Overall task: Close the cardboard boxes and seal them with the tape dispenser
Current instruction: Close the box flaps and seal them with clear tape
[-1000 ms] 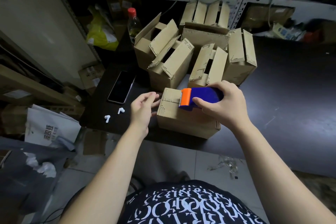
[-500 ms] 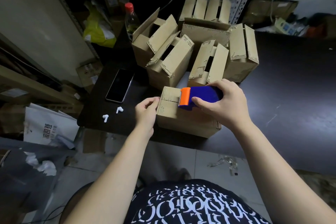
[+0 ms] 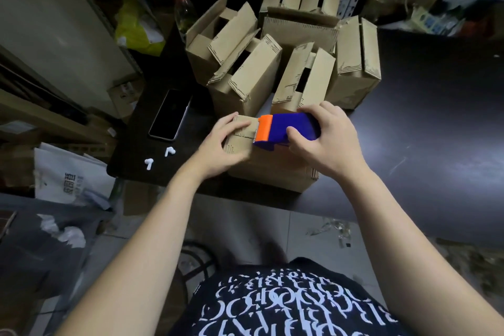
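Note:
A closed cardboard box (image 3: 275, 172) lies at the near edge of the dark table (image 3: 425, 123). My right hand (image 3: 324, 139) grips a blue tape dispenser (image 3: 291, 129) with an orange front, pressed on the box's top. My left hand (image 3: 221, 144) lies flat on the box's left end, fingers spread over the top and side. Behind it stand several cardboard boxes (image 3: 245, 76) with their flaps up.
A black phone (image 3: 170, 114) and two white earbuds (image 3: 159, 157) lie on the table's left part. A bottle with a red cap (image 3: 184, 8) and a yellow bag (image 3: 136, 30) sit at the back left. A white paper bag (image 3: 68, 177) stands on the floor.
My left hand has moved right from beside the box onto its left end. The dispenser stays on the box top in my right hand.

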